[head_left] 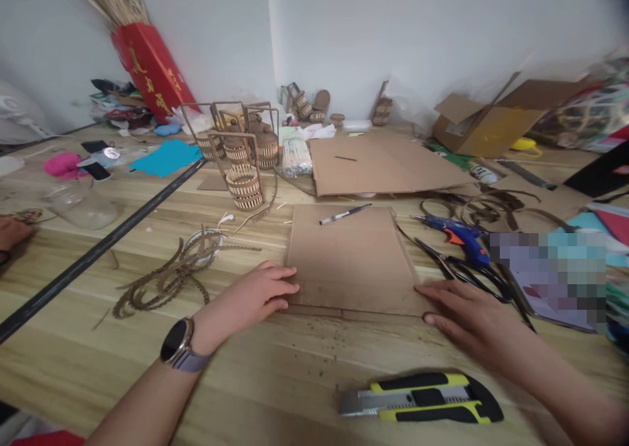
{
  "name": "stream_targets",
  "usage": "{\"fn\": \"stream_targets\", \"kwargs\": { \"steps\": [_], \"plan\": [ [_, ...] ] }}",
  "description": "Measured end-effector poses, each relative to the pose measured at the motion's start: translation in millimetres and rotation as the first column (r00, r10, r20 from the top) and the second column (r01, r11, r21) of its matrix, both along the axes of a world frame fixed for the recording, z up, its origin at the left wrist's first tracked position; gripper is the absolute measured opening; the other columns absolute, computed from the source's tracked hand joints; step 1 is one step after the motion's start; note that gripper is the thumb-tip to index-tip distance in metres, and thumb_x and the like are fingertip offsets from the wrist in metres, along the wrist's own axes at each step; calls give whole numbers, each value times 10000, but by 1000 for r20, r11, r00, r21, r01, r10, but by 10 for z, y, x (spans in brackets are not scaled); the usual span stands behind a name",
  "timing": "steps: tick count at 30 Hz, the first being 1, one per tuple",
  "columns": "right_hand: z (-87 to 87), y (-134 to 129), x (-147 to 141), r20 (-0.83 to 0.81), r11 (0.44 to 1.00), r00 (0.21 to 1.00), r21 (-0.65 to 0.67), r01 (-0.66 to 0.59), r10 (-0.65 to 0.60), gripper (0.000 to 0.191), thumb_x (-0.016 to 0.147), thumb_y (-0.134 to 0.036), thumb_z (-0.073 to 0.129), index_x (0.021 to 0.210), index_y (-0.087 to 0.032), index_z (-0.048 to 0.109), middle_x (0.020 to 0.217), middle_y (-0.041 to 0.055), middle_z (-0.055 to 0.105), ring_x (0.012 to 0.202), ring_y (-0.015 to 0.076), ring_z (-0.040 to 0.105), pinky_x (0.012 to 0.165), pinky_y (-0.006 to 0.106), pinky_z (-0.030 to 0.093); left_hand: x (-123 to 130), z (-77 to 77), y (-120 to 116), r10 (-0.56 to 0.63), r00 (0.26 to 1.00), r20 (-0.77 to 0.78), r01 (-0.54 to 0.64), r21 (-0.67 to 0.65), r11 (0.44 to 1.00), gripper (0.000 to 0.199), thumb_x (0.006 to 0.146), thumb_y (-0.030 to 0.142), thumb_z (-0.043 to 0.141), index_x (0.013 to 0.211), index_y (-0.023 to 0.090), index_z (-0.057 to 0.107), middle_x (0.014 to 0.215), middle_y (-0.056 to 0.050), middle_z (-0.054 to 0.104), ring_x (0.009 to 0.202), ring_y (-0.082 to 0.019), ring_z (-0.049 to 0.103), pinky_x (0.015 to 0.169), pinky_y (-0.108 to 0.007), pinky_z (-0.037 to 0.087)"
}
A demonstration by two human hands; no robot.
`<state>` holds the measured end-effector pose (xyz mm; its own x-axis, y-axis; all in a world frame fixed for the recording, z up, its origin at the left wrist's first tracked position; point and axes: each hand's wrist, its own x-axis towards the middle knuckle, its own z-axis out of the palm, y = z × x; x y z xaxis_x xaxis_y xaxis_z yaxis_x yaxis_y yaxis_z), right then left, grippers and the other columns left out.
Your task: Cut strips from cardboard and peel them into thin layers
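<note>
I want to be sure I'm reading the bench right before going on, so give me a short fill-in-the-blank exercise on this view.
The left hand and right hand are at opposite sides of the near cardboard.
On top of that cardboard lies a ____.
The watch is on the ____ wrist.
The glue gun with the orange trigger has a ____ body.
The utility knife's handle is black and ____.

Missing words: pen; left; blue; yellow.

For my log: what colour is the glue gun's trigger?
The trigger is orange; head view.
</note>
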<state>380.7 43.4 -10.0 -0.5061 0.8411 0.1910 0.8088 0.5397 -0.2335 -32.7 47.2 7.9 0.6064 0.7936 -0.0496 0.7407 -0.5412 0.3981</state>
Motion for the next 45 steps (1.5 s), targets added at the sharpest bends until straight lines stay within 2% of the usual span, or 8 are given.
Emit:
{"fn": "stream_targets", "kwargs": {
  "steps": [10,20,27,37,42,45],
  "plan": [
    [-13,-10,-7,8,997,999,-65,33,-33,458,939,-512,472,1200,-213,701,1166,149,708,1069,286,684,925,469,571,-25,-40,19,15,998,60,-13,-46,999,320,907,205,651,1214,270,711,1434,-57,579,1298,-257,522,1092,-448,426],
    [-62,17,-19,-16,1000,1000,6,19,-19,422,934,-469,501,1188,-205,710,1146,143,721,1041,284,697,911,459,577,-20,8,1,42,999,25,-41,-38,998,324,905,193,651,1215,262,713,1432,-57,582,1300,-261,522,1105,-443,420],
    [-37,5,-22,18,1000,1000,27,-6,5,436,943,-485,480,1200,-213,704,1147,147,721,1038,287,692,899,476,577,-23,-10,-7,11,999,32,-11,-1,1000,319,929,215,610,1228,279,703,1421,-46,593,1271,-248,534,1086,-438,428],
    [-68,12,2,16,998,1000,65,-25,24,442,955,-475,475,1207,-188,697,1157,148,716,1050,279,694,901,444,586,7,20,-32,14,1000,-12,-14,2,1000,311,938,198,593,1224,251,703,1432,-54,581,1277,-254,519,1076,-427,435],
    [2,-25,-49,27,1000,1000,1,6,-6,429,955,-460,475,1218,-193,684,1173,147,707,1068,272,680,927,451,568,-21,-23,-15,-11,1000,-28,12,30,999,320,934,189,582,1224,257,699,1435,-57,579,1286,-254,533,1120,-455,395],
    [54,-53,-89,32,1000,999,-24,20,-19,411,961,-425,476,1223,-180,678,1179,156,698,1081,270,671,937,451,557,-46,-49,4,-20,1000,-23,21,34,999,312,929,201,580,1207,259,710,1429,-61,584,1281,-262,536,1090,-449,427]
  ]
}}
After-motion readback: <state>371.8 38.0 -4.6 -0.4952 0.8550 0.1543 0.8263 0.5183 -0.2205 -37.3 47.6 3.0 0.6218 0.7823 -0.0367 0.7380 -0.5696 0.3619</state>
